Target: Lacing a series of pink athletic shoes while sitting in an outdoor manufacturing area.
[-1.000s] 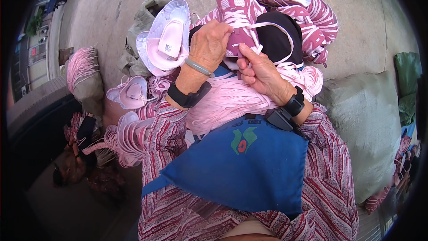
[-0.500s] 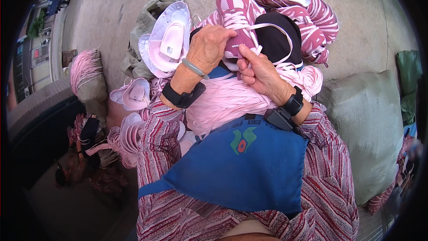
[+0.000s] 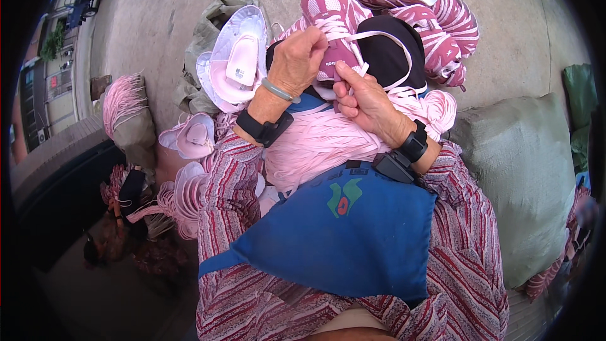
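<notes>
Watching: I am looking down at both hands working on one pink sneaker (image 3: 331, 25) held above the lap.
Left hand: the left hand (image 3: 300, 60) is gripping the sneaker by its near side, fingers clenched around the upper; a pale green bangle and a black wrist strap are sitting on that wrist.
Right hand: the right hand (image 3: 366, 101) is pinching a white shoelace (image 3: 385, 41) between thumb and forefinger, just under the sneaker's tongue.
Lace: it is looping out from the sneaker over a black shoe opening (image 3: 394, 57) and back to the fingers.
Sneaker position: it is resting toe away from me, touching the heap of pink laces (image 3: 322, 145) on the lap, above the blue apron (image 3: 341, 240).
Beyond: more pink striped sneakers (image 3: 429, 12) are lying piled on the concrete floor (image 3: 145, 31).
Left side: pale pink insoles (image 3: 233, 63) are stacking beside a grey-green sack.
Right side: a green woven bag (image 3: 524, 170) is sitting close to the knee.
</notes>
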Demonstrator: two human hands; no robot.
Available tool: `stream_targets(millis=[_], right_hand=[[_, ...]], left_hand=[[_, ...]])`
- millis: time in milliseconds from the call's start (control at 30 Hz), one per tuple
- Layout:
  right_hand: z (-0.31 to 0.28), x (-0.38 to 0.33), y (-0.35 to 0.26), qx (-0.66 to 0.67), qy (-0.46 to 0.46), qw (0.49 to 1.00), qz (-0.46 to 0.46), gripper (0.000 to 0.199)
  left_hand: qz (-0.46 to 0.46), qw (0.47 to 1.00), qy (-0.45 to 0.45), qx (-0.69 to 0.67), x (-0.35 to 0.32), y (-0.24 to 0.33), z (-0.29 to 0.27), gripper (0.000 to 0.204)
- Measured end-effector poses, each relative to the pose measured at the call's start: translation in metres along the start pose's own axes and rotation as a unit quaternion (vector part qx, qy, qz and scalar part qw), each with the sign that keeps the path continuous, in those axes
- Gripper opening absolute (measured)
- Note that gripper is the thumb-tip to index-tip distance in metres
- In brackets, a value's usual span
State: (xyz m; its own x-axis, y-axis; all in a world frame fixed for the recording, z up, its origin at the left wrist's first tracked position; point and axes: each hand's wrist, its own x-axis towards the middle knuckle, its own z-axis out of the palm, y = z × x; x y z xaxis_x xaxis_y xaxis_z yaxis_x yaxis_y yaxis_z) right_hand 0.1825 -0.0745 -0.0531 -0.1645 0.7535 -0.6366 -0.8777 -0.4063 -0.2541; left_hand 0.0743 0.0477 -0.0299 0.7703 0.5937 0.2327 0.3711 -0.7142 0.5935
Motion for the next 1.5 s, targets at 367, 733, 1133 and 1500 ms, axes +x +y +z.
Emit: stream_targets(millis=[367, 733, 1133, 1500], right_hand=[[0.002, 0.001, 0.001, -0.004, 0.016, 1.0, -0.009, 0.028], [0.007, -0.037, -0.04, -0.458, -0.086, 0.878, -0.114, 0.022], [0.01, 0.021, -0.065, -0.694, 0.033, 0.54, -0.476, 0.017], [0.029, 0.013, -0.071, -0.742, -0.002, 0.471, -0.478, 0.015]], left_hand=[[-0.2, 0.974, 0.061, -0.091, -0.003, 0.006, 0.01, 0.013], [-0.342, 0.919, -0.107, -0.164, -0.053, 0.033, -0.014, 0.022], [-0.456, 0.415, 0.101, -0.781, -0.05, 0.031, 0.045, 0.026], [-0.351, 0.394, 0.069, -0.847, -0.044, 0.032, 0.038, 0.024]])
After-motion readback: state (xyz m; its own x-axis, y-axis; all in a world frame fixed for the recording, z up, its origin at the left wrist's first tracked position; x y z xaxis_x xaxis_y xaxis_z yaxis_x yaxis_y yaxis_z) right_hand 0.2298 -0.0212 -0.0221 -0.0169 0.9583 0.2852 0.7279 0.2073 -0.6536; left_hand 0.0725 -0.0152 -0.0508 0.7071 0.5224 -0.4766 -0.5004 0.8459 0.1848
